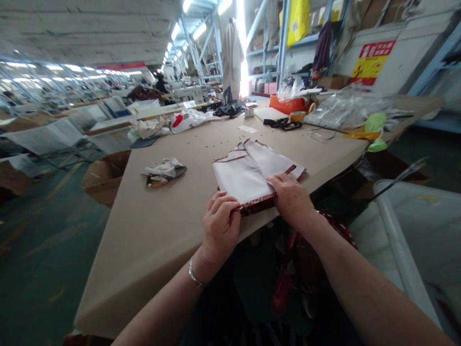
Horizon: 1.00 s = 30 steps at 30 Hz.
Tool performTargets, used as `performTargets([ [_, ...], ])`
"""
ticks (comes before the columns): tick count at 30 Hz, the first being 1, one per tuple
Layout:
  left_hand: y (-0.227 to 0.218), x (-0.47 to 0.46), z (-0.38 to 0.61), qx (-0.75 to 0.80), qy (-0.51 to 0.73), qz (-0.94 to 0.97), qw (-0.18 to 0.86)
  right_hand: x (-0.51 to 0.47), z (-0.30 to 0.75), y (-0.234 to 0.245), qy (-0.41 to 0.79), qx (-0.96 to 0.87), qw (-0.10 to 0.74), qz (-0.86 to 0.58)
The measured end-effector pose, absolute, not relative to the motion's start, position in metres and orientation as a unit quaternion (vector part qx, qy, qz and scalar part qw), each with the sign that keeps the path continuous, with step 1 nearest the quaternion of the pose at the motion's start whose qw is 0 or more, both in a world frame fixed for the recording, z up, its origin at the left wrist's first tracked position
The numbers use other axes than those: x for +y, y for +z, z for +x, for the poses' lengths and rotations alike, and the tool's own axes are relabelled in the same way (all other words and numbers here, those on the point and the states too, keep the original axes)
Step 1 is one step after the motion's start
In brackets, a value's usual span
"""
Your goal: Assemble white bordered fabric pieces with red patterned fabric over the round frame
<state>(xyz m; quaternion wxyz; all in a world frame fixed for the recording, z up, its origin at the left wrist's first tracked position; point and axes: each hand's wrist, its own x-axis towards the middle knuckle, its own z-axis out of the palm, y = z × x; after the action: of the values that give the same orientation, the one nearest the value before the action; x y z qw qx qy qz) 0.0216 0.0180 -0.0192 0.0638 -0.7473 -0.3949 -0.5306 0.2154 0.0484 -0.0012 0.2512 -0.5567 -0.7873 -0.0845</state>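
**White fabric panel (245,175) with red-patterned binding (257,203), folded and held flat under both hands**

Lying at the near edge of the beige paper-covered cutting table (144,245), directly under the hands. Apparently squaring up the layers along the bound edge at this point. Calling next, by the look of it, for a steady, even hold so that the layers do not slip out of line.

Left hand (220,226), with a silver bracelet (193,276) at the wrist, bearing on the near corner. Left fingers (220,204) curling narrowly over the binding, thumb out of sight, so no telling whether pinching or only pressing. Right hand (291,199) lying across the near edge, right fingers (283,183) close together and flat on the white cloth, gripping nothing.

Further along the table, a crumpled white cloth with blue edging (164,171) sitting just left of the panel, small dark bits scattering across the paper beyond it. Farther off, a tangle of black strapping (283,124) lying in front of an orange box (286,105), clear plastic bags (345,108) heaping up to the right. At the far end, a pale garment (232,57) hanging by the shelving, a co-worker (161,84) bending among distant rows of tables.
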Motion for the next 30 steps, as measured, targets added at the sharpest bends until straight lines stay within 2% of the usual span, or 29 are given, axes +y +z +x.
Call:
performTargets([
  [3,-0.030,0.003,0.019,-0.451,-0.535,-0.714,-0.017,0.023,0.239,0.003,-0.044,-0.760,0.329,-0.559],
  [5,-0.039,-0.006,0.024,-0.492,-0.548,-0.653,-0.178,-0.004,0.244,-0.006,-0.014,-0.773,0.351,-0.527],
  [8,-0.047,-0.021,0.040,-0.492,-0.563,-0.454,-0.485,-0.042,0.240,-0.045,0.051,-0.791,0.274,-0.544],
  [11,-0.050,-0.032,0.058,-0.444,-0.538,-0.271,-0.663,-0.066,0.232,-0.093,0.192,-0.755,0.202,-0.593],
  [13,-0.056,-0.038,0.066,-0.438,-0.515,-0.225,-0.702,-0.074,0.230,-0.114,0.340,-0.684,0.256,-0.593],
  [16,-0.069,-0.045,0.073,-0.479,-0.460,-0.286,-0.691,-0.080,0.232,-0.120,0.571,-0.436,0.463,-0.519],
  [18,-0.075,-0.051,0.075,-0.484,-0.372,-0.369,-0.701,-0.084,0.236,-0.115,0.639,-0.277,0.549,-0.462],
  [19,-0.075,-0.053,0.075,-0.470,-0.324,-0.396,-0.720,-0.088,0.238,-0.111,0.663,-0.228,0.556,-0.446],
  [21,-0.067,-0.052,0.076,-0.432,-0.273,-0.386,-0.768,-0.095,0.242,-0.099,0.730,-0.184,0.505,-0.422],
  [24,-0.042,-0.035,0.081,-0.387,-0.289,-0.285,-0.828,-0.100,0.251,-0.069,0.817,-0.177,0.435,-0.336],
  [27,-0.019,-0.003,0.093,-0.329,-0.314,-0.249,-0.855,-0.078,0.266,-0.030,0.799,-0.225,0.485,-0.276],
  [30,-0.017,0.029,0.113,-0.318,-0.360,-0.242,-0.843,-0.027,0.283,-0.010,0.758,-0.195,0.534,-0.318],
])
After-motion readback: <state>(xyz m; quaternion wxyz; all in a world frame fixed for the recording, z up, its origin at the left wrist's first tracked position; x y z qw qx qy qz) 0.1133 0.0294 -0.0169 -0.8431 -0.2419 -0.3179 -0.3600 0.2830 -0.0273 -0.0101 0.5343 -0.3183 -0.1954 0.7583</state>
